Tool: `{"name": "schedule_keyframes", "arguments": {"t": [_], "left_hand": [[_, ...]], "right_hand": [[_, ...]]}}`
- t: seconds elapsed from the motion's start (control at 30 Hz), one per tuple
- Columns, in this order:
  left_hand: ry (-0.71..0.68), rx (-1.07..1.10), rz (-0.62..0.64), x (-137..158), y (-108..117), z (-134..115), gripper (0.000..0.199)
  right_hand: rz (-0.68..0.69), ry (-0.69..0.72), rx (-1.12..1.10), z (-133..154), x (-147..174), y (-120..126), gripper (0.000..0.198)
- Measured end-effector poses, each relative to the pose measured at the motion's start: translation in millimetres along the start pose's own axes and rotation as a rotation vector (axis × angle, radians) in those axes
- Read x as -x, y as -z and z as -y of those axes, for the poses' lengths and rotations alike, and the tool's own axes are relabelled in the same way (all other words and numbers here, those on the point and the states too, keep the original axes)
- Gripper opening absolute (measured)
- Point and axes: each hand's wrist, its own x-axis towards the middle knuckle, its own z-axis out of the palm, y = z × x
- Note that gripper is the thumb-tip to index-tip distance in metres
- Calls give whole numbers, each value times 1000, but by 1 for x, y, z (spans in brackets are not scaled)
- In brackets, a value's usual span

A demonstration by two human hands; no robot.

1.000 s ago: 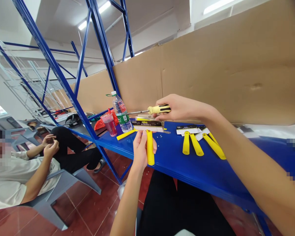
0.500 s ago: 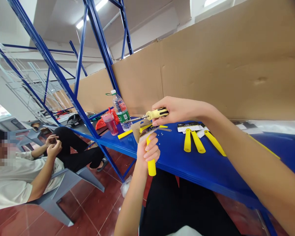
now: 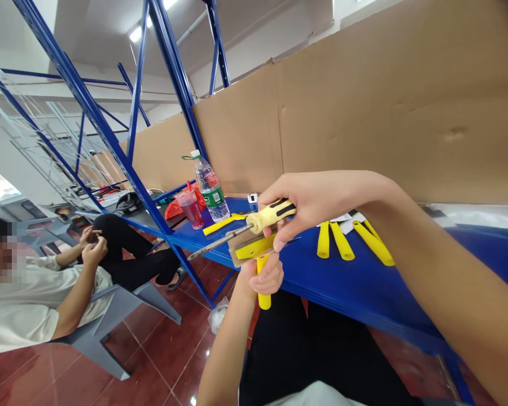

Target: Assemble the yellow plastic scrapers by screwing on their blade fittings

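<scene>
My left hand (image 3: 267, 276) is closed around the yellow handle of a scraper (image 3: 264, 299), whose head points up. My right hand (image 3: 300, 206) grips a screwdriver (image 3: 260, 220) with a pale yellow and black handle; its metal shaft points down and left. The right fingers also reach down to the scraper's head, where a yellow strip with a small screw (image 3: 252, 252) lies against a clear or brownish packaging piece. Part of the head is hidden by my right fingers. Another yellow tool (image 3: 218, 226) lies on the blue table (image 3: 309, 282) to the left.
Several yellow handles (image 3: 341, 241) lie on the table at right, beside white cards. A water bottle (image 3: 211, 192) and a red drink cup (image 3: 190, 208) stand at the back left. A blue rack post (image 3: 139, 194) rises nearby. Another person (image 3: 59, 287) sits in a grey chair.
The screwdriver has tilted, and its tip has swung down, left and nearer to me. The scraper's head has turned, showing its yellow strip. My right hand has come down onto the head.
</scene>
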Motion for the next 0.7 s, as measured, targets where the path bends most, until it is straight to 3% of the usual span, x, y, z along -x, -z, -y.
{"name": "schedule_keyframes", "arguments": {"t": [0.13, 0.23, 0.33, 0.43, 0.57, 0.7], "left_hand": [[51, 5, 51, 3, 7, 1, 82], [29, -1, -87, 2, 9, 0, 88], [-100, 70, -226, -1, 4, -4, 85], [-139, 168, -181, -4, -7, -11, 73], [-129, 222, -112, -8, -27, -23, 58], [-115, 235, -150, -18, -50, -28, 46]], "right_hand": [[-23, 27, 139, 3, 0, -3, 41], [-63, 54, 221, -1, -3, -6, 50], [-110, 65, 267, -9, -6, -6, 56], [-135, 70, 265, -19, -7, -5, 49], [-132, 22, 233, -32, -11, -2, 25], [-156, -58, 170, -56, -16, 3, 25]]}}
